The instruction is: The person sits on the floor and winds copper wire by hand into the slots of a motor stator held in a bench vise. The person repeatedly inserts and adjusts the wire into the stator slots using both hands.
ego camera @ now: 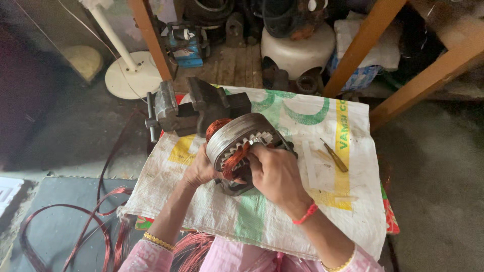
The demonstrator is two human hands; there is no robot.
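Right hand (275,174) grip clamped on motor stator (237,143) (copper windings); left hand (200,170) cups its side

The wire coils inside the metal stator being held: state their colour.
Coppery orange-red, seen in the head view on the wire coils inside the metal stator.

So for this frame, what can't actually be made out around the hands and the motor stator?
Head view only:
- Stator: its near face is hidden by the right hand.
- Left hand: its fingertips are hidden behind the stator.
- Copper winding: only partly shown between the hands.
- Vise: its jaw gap is hidden by its own body.
- Screwdriver: its tip is too small to make out.
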